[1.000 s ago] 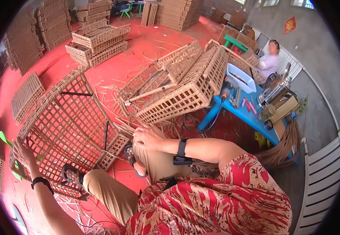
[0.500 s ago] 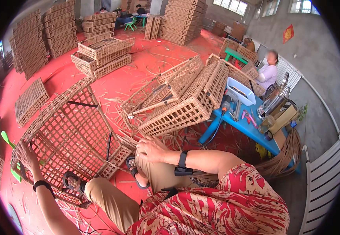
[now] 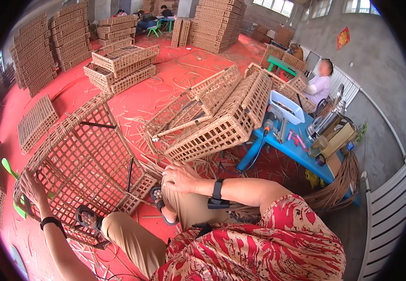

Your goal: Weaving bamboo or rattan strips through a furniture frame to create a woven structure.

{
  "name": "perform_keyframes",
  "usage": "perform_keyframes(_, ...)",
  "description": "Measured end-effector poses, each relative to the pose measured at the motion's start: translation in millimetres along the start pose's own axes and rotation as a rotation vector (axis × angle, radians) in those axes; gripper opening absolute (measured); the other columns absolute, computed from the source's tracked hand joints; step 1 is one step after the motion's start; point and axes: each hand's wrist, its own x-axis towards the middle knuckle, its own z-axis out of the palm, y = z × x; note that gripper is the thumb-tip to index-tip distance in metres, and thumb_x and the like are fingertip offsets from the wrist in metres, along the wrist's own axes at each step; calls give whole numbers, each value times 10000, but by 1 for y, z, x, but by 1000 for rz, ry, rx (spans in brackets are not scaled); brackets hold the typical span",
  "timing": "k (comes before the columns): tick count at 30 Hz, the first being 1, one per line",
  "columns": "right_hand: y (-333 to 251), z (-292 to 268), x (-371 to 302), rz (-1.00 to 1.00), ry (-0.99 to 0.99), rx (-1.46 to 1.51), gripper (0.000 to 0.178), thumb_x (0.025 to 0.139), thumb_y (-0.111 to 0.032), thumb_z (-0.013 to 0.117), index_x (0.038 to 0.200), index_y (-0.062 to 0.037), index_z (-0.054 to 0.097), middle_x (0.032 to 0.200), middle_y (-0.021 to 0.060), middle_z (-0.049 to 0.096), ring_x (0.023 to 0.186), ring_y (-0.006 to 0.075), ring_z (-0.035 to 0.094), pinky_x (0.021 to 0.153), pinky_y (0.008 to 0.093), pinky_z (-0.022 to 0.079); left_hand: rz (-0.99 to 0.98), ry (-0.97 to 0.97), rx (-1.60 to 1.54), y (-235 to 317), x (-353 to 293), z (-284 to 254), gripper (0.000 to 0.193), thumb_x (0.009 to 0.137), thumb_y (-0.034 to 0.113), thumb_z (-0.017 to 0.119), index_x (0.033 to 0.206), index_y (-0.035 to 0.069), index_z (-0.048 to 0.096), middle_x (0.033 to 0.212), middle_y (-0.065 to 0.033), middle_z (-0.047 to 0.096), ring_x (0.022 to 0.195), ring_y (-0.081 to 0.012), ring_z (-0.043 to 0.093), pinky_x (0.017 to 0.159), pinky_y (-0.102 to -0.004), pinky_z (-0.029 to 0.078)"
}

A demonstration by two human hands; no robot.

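- Floor (image 3: 72, 89): red, w/ many cut strips lying on it, esp. near the baskets.
- Stacks (image 3: 214, 25): brown, tall, at the back and far L.
- Pile (image 3: 226, 133): approx. in the middle, some woven baskets leaning one on another, beside the table.
- Basket (image 3: 67, 124): brown open weave, in front of the person, on L side; it stands tilted on the floor, w/ dark bars at its corners.
- Table (image 3: 301, 149): blue, on R side, w/ tools etc. on top.
- Co-worker (image 3: 322, 86): in lilac top, behind the table, near the wall.
- Bundle (image 3: 341, 185): brown strips, hanging at the table's near end.
- R hand (image 3: 182, 178): released, fingers loosely bent, resting on the R knee (image 3: 184, 201).
- L hand (image 3: 32, 187): on the basket's L rim, touching; cannot tell if the fingers grasp it.
- Tub (image 3: 298, 116): lt. blue, on the table, w/ small items inside.
- Drill (image 3: 269, 122): orange & dark, at the table's L edge, beside the tub.
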Motion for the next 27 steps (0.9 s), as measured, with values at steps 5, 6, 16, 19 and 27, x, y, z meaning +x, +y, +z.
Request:
perform_keyframes(5, 1, 2, -1, 15, -41, -14, 372, 786, -352, 590, 1035, -81, 636, 1058, 100, 601, 1061, 271, 521, 934, 427, 378, 1, 5, -4, -2, -2, -2, 544, 828, 144, 587, 1338, 80, 408, 1292, -110, 487, 1216, -274, 426, 1033, -415, 304)
perform_keyframes(6, 0, 1, 0, 22, -55, -10, 372, 790, -355, 588, 1039, -82, 635, 1064, 101, 598, 1069, 271, 518, 944, 427, 374, 2, 6, -4, -2, -2, -2, 544, 829, 145, 587, 1338, 82, 408, 1292, -108, 488, 1216, -272, 426, 1033, -414, 304)
perform_keyframes(16, 2, -7, 1, 62, -89, -9, 359, 788, -338, 603, 1054, -99, 629, 1098, 73, 586, 1081, 264, 511, 951, 418, 373, 9, 40, 46, 0, 1, 6, 527, 832, 175, 605, 1322, 107, 425, 1262, -83, 511, 1193, -254, 453, 999, -400, 335)
perform_keyframes(19, -4, 2, 2, 4, -73, -60, 355, 780, -338, 594, 1047, -106, 630, 1082, 64, 589, 1074, 254, 515, 946, 421, 365, 53, 118, 10, -20, 1, 21, 512, 833, 186, 607, 1308, 96, 435, 1233, -83, 524, 1178, -258, 465, 975, -403, 351)
perform_keyframes(27, 7, 15, 0, 1, -9, 21, 357, 758, -319, 638, 1016, -75, 619, 1041, 117, 586, 1054, 285, 508, 924, 428, 382, 57, 109, 11, -8, 2, 21, 540, 821, 139, 601, 1327, 91, 419, 1258, -104, 511, 1191, -264, 455, 1012, -411, 327)
